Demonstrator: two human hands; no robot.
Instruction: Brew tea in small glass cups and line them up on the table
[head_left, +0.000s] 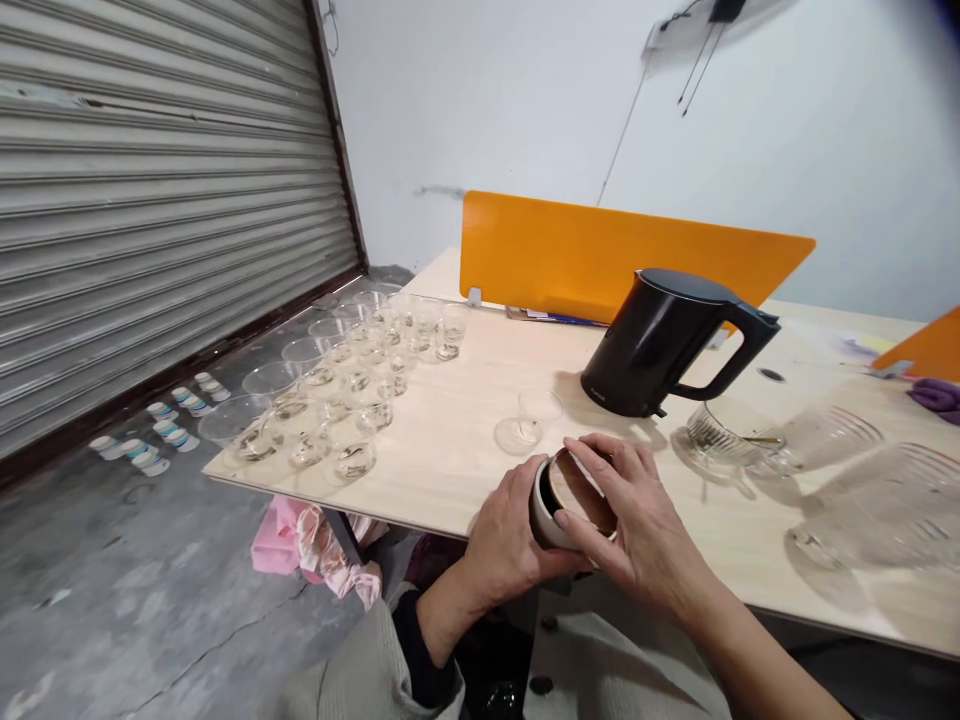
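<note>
A small white jar (545, 520) with a brown wooden lid (577, 493) sits at the near edge of the light wooden table (450, 440). My left hand (506, 540) is wrapped round the jar's side. My right hand (637, 520) lies over the lid, its fingers curled on the rim. Just beyond the jar stands a single clear plastic cup (529, 420). A black electric kettle (664, 340) stands behind it, with its handle to the right.
Several clear plastic cups (330, 390) stand in rows on the table's left end. Ribbed glass jugs (870, 480) and a glass bowl (724, 430) lie to the right. An orange divider (600, 255) crosses the table's back. Small tubs (161, 425) dot the concrete floor by the roller shutter.
</note>
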